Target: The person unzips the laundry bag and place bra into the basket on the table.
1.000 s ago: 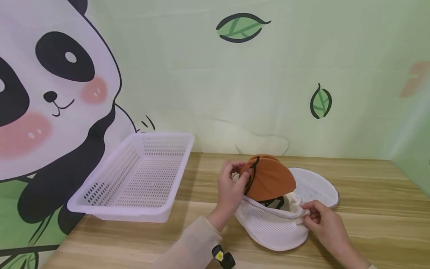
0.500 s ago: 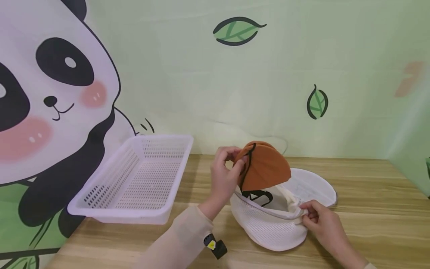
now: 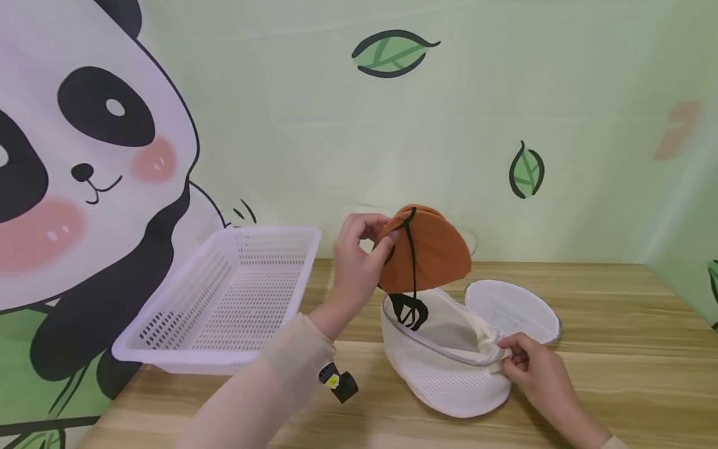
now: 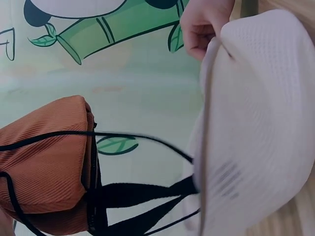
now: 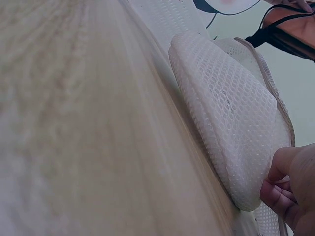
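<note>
My left hand (image 3: 359,255) pinches a rust-orange bra (image 3: 429,252) by its edge, its cups folded together. Ribbed fabric and black trim show on the bra (image 4: 51,157) in the left wrist view. The cups hang above the mouth of a white mesh laundry bag (image 3: 449,380), while black straps (image 3: 412,312) trail down into the opening. Thumb and fingers of my right hand (image 3: 538,371) grip the bag's zipped rim at its right end. Behind, the bag's round lid (image 3: 513,312) lies folded back on the table.
A white perforated plastic basket (image 3: 241,305) stands on the wooden table (image 3: 634,368) to the left. Behind the table hangs a green backdrop (image 3: 291,125) printed with a panda and leaves.
My left hand has lifted the bra up and leftward, out of the bag's mouth, and more of its black straps show. The right hand keeps its grip on the rim.
</note>
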`<state>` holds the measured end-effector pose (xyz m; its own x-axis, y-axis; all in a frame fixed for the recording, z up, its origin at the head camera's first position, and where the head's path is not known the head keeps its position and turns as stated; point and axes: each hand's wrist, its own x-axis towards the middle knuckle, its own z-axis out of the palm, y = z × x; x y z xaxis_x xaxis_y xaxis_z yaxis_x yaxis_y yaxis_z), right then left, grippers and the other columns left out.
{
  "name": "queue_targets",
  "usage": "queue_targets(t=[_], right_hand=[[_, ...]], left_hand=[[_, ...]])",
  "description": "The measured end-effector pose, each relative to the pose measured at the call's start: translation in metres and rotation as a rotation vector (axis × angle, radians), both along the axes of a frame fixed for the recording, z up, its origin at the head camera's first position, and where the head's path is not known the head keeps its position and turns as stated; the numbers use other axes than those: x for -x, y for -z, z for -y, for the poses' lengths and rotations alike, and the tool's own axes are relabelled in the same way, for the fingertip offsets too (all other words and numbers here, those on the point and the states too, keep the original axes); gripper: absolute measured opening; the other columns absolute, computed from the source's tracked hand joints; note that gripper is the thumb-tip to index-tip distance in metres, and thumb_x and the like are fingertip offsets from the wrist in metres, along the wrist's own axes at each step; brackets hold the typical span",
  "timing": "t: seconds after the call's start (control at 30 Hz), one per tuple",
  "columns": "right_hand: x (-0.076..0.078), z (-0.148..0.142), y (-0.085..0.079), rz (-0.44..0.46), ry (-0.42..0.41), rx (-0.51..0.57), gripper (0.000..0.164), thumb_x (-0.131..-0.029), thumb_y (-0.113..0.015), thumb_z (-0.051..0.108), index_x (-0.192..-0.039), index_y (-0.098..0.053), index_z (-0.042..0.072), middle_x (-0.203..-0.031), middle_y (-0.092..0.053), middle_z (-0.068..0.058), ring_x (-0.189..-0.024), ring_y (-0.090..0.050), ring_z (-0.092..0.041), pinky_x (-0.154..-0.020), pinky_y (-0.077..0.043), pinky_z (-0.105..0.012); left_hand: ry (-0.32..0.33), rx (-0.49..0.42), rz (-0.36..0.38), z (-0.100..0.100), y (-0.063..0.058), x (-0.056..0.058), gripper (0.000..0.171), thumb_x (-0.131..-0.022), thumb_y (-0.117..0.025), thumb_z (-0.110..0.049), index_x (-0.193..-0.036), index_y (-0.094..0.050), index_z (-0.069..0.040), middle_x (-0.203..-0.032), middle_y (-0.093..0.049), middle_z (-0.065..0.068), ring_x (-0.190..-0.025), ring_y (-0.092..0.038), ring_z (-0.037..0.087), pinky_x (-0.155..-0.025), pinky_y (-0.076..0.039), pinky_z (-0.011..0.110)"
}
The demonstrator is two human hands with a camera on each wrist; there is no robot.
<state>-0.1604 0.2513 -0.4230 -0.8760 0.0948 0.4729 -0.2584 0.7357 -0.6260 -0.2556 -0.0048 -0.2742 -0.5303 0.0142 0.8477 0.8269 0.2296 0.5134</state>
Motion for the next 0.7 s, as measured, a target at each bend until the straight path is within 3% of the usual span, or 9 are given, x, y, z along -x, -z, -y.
queue_targets(t=[0.2, 0.43, 0.7], right_hand=[[0.000, 0.001, 0.000, 0.006, -0.002, 0.003, 0.023, -0.072, -0.067, -0.007, -0.093, -0.066, 0.004, -0.075, -0.063, -0.002, -0.064, -0.047, 0.010, -0.055, -0.049, -0.016], [0.000, 0.001, 0.002, -0.004, 0.002, -0.005, 0.023, -0.072, -0.066, -0.008, -0.091, -0.066, 0.005, -0.074, -0.064, 0.000, -0.064, -0.047, 0.010, -0.055, -0.048, -0.016], [-0.002, 0.001, 0.000, 0.046, 0.003, 0.005, 0.020, -0.075, -0.066, -0.004, -0.093, -0.066, 0.005, -0.075, -0.064, -0.003, -0.064, -0.048, 0.008, -0.056, -0.049, -0.016]], left_hand=[[-0.010, 0.019, -0.048, 0.008, -0.019, 0.002, 0.017, -0.082, -0.072, -0.004, -0.096, -0.064, 0.004, -0.087, -0.060, 0.018, -0.075, -0.058, 0.025, -0.071, -0.046, 0.020], [-0.038, 0.079, -0.042, 0.023, -0.038, 0.007, 0.017, -0.085, -0.071, -0.007, -0.098, -0.064, 0.002, -0.089, -0.058, 0.016, -0.077, -0.057, 0.023, -0.071, -0.046, 0.021], [-0.079, 0.107, -0.082, 0.044, -0.062, 0.009, 0.018, -0.086, -0.070, -0.007, -0.099, -0.064, 0.003, -0.091, -0.058, 0.017, -0.077, -0.057, 0.021, -0.071, -0.045, 0.019]])
